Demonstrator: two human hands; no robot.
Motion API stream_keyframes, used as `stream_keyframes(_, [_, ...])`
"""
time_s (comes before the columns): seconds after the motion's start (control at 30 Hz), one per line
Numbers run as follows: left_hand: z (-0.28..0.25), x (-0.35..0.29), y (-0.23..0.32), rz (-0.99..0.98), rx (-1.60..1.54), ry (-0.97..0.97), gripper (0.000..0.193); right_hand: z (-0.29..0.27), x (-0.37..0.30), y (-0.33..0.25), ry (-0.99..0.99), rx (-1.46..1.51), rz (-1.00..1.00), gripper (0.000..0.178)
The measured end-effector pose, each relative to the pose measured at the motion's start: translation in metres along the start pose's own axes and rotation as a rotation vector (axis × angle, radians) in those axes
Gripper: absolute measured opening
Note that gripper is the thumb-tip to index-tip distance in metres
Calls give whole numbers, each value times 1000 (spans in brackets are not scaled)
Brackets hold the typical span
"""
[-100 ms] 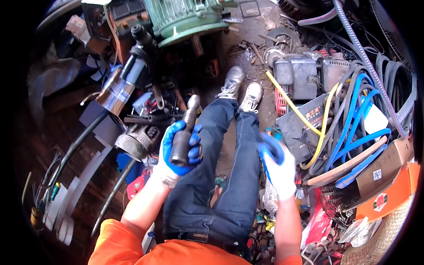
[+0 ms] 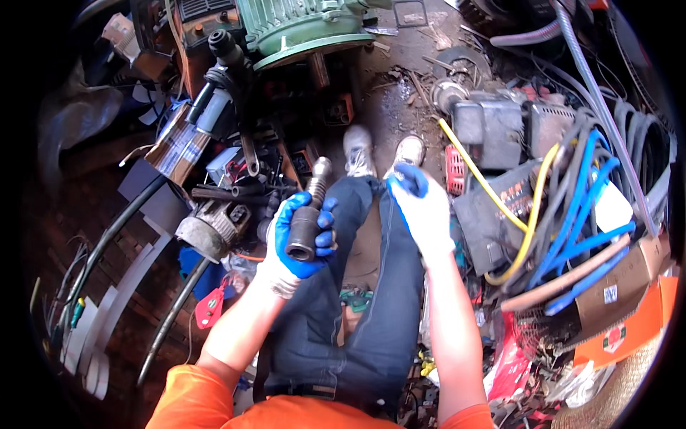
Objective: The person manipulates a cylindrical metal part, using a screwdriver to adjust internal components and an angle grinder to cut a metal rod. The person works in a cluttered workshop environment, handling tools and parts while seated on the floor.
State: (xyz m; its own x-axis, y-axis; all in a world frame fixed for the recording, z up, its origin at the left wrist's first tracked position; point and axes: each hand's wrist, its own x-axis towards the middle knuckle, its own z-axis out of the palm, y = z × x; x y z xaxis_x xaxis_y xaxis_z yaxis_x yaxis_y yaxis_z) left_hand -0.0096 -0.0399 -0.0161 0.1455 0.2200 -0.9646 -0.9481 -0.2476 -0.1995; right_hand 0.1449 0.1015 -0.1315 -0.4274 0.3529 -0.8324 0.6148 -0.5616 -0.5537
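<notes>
My left hand (image 2: 291,239), in a white glove with blue-coated fingers, is closed around a metal tool part (image 2: 306,230). This part has a thick dark cylinder with a round hole in its near end and a narrower, ringed, shiny shaft at the far end. It slants away from me above my left thigh. My right hand (image 2: 421,204), gloved alike, is apart from it, above my right lower leg. Its fingers are curled together and slightly blurred; whatever may be between them is hidden.
A green motor (image 2: 307,32) stands ahead. To the left are a black power tool (image 2: 225,53) and a grey metal housing (image 2: 214,232). Coiled blue hoses (image 2: 572,207), a yellow hose (image 2: 537,204) and an orange carton (image 2: 625,325) crowd the right. Scrap parts litter the floor.
My right hand has moved forward and left, toward my shoes. The tool part stays in my left hand, shifted slightly. My feet have moved back a little in the view.
</notes>
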Motion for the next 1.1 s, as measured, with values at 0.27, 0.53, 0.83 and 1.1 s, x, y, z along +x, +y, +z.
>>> stream_keyframes(0.27, [-100, 175, 27, -152, -173, -151, 45, 28, 275, 126, -29, -624, -151, 44])
stream_keyframes(0.53, [-103, 186, 93, -84, 48, 103, 42, 93, 419, 202, 34, -1434, -305, 39])
stream_keyframes(0.83, [-109, 175, 122, 9, -7, 64, 38, 129, 432, 198, 81, -1423, -158, 32])
stream_keyframes(1.1, [-124, 177, 112, -82, -149, 124, 46, 87, 381, 164, 207, -1256, -89, 36])
